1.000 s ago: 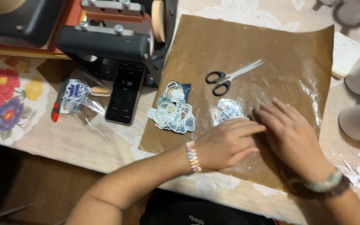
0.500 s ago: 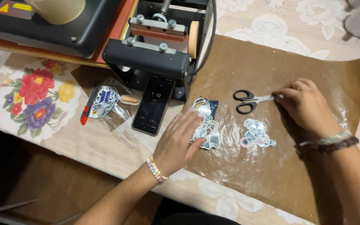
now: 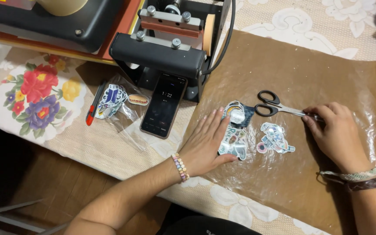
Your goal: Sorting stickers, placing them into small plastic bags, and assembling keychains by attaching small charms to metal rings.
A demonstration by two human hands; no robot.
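The right hand [image 3: 338, 137] has a closed grip on the blade tips of the scissors [image 3: 279, 107], whose black handles point to the left; the scissors lie on the brown paper [image 3: 310, 74]. The left hand [image 3: 209, 146] has no grip on anything: it lies flat and open, with the fingers [image 3: 216, 126] stretched, pressing on the left edge of a pile of stickers [image 3: 235, 132] under clear film. A second sticker cluster [image 3: 274, 139] lies between the two hands, apart from both. Left of the paper, on the surface [image 3: 109, 148] with a lace cloth, a black phone [image 3: 164, 105] lies just in front of a black press machine [image 3: 166, 48]. Further left is a clear bag of stickers [image 3: 116, 100] with a red pen [image 3: 93, 109] beside it.
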